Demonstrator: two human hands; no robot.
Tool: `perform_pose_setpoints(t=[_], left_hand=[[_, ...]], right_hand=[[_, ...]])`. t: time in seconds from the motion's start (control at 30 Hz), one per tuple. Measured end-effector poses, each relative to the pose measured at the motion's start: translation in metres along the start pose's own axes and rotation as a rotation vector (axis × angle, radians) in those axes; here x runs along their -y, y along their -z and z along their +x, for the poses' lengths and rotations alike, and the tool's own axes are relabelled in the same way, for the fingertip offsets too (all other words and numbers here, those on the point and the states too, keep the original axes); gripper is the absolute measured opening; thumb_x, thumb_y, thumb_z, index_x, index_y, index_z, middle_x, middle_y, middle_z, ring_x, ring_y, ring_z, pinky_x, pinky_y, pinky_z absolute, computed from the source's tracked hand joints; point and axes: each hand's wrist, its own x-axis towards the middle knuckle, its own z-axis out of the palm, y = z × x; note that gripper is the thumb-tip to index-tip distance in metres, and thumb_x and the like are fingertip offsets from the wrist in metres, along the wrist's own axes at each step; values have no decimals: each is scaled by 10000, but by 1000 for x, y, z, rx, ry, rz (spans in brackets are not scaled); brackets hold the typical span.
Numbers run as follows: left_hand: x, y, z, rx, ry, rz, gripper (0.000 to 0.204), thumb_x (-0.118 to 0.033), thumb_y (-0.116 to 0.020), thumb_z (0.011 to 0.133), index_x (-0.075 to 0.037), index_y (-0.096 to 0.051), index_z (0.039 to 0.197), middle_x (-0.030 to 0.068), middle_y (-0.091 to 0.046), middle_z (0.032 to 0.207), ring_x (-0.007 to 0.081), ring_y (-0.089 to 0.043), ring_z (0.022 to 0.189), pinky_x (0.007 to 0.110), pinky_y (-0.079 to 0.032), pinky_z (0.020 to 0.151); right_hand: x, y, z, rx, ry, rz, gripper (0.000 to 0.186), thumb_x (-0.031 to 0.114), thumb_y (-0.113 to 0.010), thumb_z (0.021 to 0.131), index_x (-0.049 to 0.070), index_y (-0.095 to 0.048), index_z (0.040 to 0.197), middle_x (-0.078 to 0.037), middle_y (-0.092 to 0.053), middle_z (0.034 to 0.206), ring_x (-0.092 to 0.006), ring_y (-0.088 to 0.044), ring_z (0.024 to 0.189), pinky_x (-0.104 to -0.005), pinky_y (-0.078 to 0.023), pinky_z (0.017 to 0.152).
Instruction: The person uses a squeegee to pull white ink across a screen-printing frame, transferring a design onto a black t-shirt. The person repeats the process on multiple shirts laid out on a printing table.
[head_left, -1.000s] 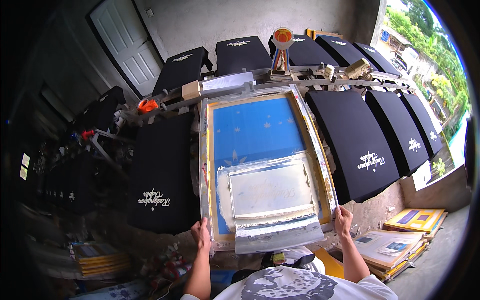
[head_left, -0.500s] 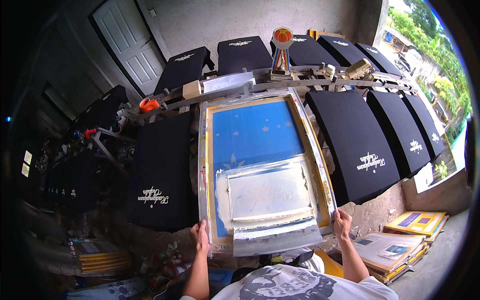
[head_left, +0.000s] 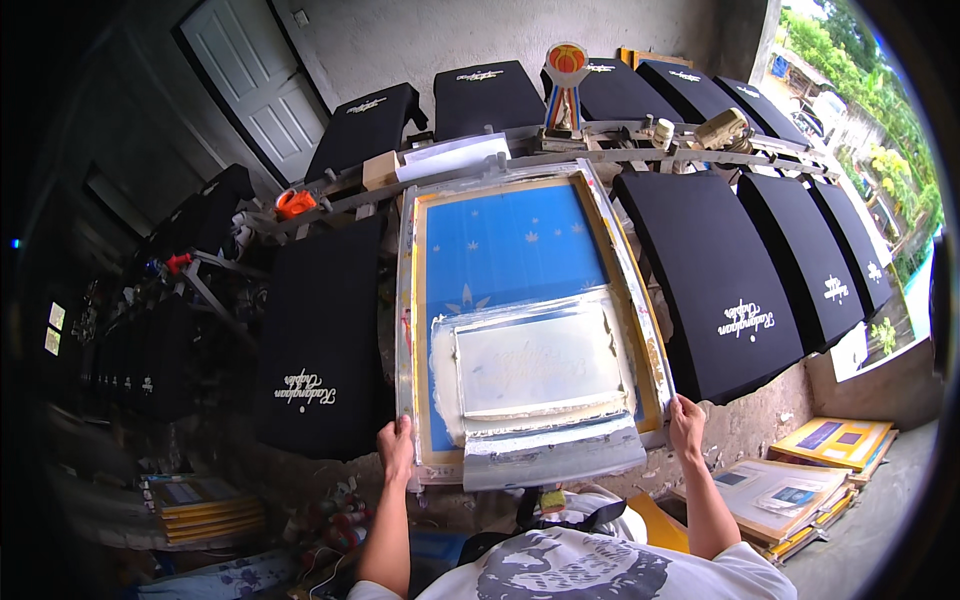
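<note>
A screen printing frame (head_left: 405, 330) with blue mesh (head_left: 510, 230) lies in front of me. My left hand (head_left: 396, 450) is closed round its near left corner, and my right hand (head_left: 687, 425) grips the near right edge. White ink surrounds a pale rectangular area (head_left: 540, 360) on the lower mesh. Across the near end of the frame rests a wide grey squeegee (head_left: 555, 462), smeared with white along its far side; neither hand touches it. What lies under the frame is hidden.
Black shirts with white lettering lie on boards to the left (head_left: 320, 330), right (head_left: 705, 280) and far side (head_left: 485, 95). A metal rail (head_left: 690, 157) crosses beyond the frame, with a trophy (head_left: 566, 90) and a cardboard box (head_left: 381, 170). Stacked screens (head_left: 770, 490) sit at lower right.
Both hands and the frame have shifted slightly away from me, up in the picture. The squeegee has travelled with the frame. Both grips stay closed.
</note>
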Motion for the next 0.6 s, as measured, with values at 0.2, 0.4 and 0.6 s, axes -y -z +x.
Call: perform_pose_setpoints(t=[0.2,0.4,0.6], left_hand=[[17,-2,8,2,-24,66,397,-280,-623,1014,66,-642,821,89,-621,673,132,-518,627,379,-434,596],[33,-12,16,-28,-29,103,419,-292,-632,1005,62,-629,780,133,-632,668,202,-561,616,405,-446,609],[31,-19,8,-213,-261,84,364,-291,-621,1005,71,-656,988,181,-681,886,243,-669,810,377,-528,756]], right_hand=[[-7,-5,7,27,-10,11,287,208,-591,1019,-30,-721,1113,9,-671,767,-62,-561,726,-260,-476,667],[-28,-15,14,22,5,34,295,225,-594,1019,-39,-724,1038,28,-621,700,-50,-519,681,-266,-450,623],[8,-8,11,-12,346,-371,302,188,-659,942,-3,-672,1175,-127,-651,1033,-226,-617,941,-383,-507,782]])
